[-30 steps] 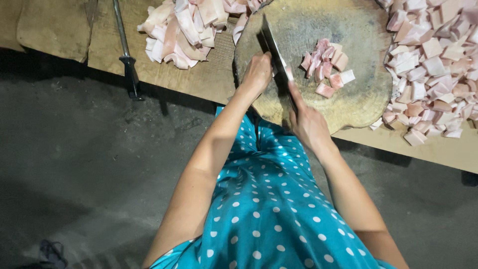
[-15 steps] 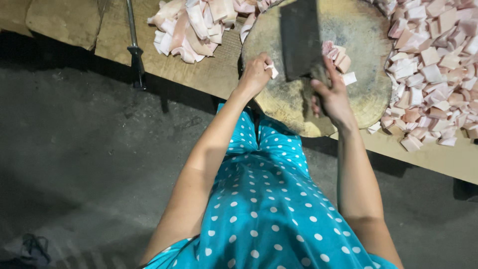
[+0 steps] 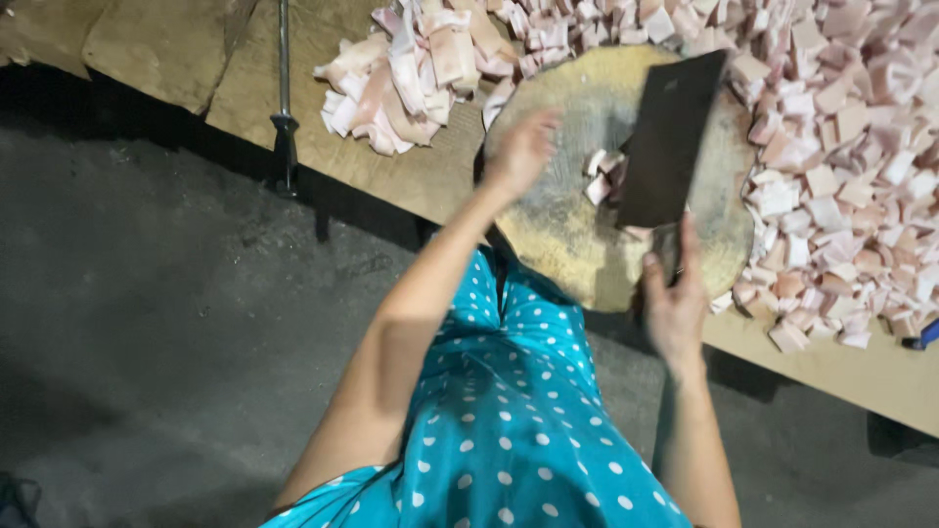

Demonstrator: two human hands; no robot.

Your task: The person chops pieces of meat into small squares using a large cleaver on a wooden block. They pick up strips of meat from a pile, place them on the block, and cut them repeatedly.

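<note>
wooden table (image 3: 391,166) heaped with pale pink meat cubes (image 3: 841,166); broad dark cleaver (image 3: 670,137) gripped by right hand (image 3: 675,308) over round chopping block (image 3: 567,235); left hand (image 3: 523,152) loosely curled, blurred, holding nothing visible

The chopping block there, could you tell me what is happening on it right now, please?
A person in a teal polka-dot garment stands at a wooden table, working on a round chopping block. The right hand grips a dark cleaver, its broad blade held over a few cut pink meat pieces. The left hand hovers open beside them. A big heap of diced meat lies to the right, uncut strips to the left, near a long metal tool.
</note>
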